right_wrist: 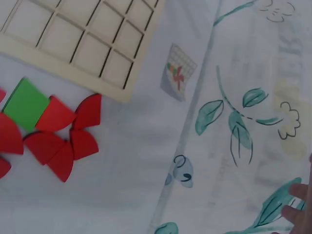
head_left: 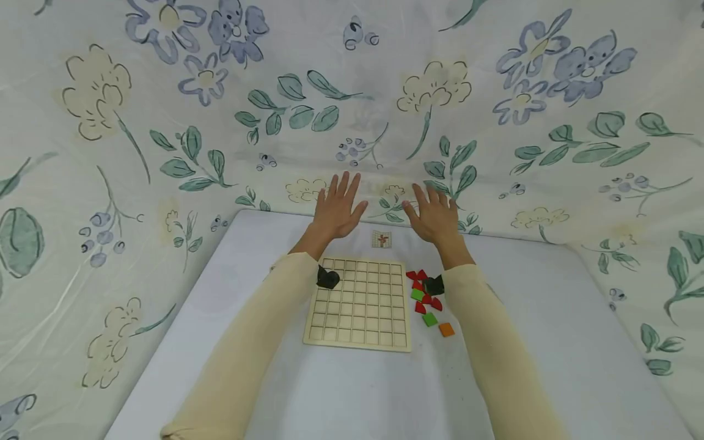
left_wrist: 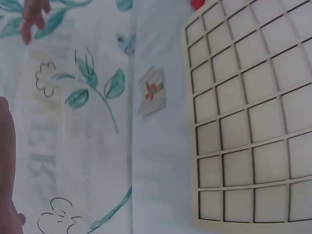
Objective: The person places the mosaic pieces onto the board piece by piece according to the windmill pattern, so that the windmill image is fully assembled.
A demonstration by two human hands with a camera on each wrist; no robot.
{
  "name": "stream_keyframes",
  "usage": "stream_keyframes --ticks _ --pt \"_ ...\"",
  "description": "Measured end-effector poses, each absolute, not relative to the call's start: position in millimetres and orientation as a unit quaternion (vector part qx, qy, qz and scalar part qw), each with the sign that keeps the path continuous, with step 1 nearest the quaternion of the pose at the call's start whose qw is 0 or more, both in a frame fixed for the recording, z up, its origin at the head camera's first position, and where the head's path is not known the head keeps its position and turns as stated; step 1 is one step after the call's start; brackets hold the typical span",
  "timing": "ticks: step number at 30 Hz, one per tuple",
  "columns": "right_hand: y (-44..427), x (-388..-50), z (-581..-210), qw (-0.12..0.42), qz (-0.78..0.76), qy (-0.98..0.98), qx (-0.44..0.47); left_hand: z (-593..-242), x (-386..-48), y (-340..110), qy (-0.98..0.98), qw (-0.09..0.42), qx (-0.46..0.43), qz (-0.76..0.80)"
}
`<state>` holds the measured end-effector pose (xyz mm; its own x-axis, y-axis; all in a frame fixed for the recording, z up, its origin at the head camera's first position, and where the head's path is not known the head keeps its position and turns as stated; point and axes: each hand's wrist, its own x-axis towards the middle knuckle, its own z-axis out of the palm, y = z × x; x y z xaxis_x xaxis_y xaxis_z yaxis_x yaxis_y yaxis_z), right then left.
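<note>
My left hand point(head_left: 337, 211) is held up past the far edge of a wooden grid board point(head_left: 360, 305), fingers straight and spread, holding nothing. Level with it on the other side, my right hand point(head_left: 434, 217) is also raised with straight fingers and holds nothing. Between and below the hands lies a small card point(head_left: 381, 239) printed with a grid and a red-green-orange figure. Right of the board are several red quarter-circle pieces point(right_wrist: 61, 161), two green squares point(head_left: 429, 319) and an orange square point(head_left: 447, 330). The board's cells hold no pieces where visible; my left sleeve covers its upper left corner.
A white table point(head_left: 352, 397) carries everything. Cloth with printed flowers and leaves point(head_left: 308, 85) hangs behind and at both sides. Dark wrist-camera parts point(head_left: 329, 280) show beside both cream sleeves, the right one partly covering the red pieces.
</note>
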<state>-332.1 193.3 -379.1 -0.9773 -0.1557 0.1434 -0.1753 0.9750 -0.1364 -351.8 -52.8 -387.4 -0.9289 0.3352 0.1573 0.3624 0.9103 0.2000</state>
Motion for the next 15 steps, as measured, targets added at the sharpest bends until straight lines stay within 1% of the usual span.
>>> stream_keyframes --ticks 6,11,15 --pt "208 -319 -395 0.043 0.074 -0.991 0.101 -398 -329 -73 -0.953 0.084 -0.243 -0.160" --pt "218 -308 -416 0.025 0.061 -0.990 0.121 -413 -305 -89 -0.930 0.108 -0.293 -0.194" --pt "224 -300 -433 0.003 0.060 -0.989 0.135 -425 -282 -101 -0.918 0.091 -0.313 -0.227"
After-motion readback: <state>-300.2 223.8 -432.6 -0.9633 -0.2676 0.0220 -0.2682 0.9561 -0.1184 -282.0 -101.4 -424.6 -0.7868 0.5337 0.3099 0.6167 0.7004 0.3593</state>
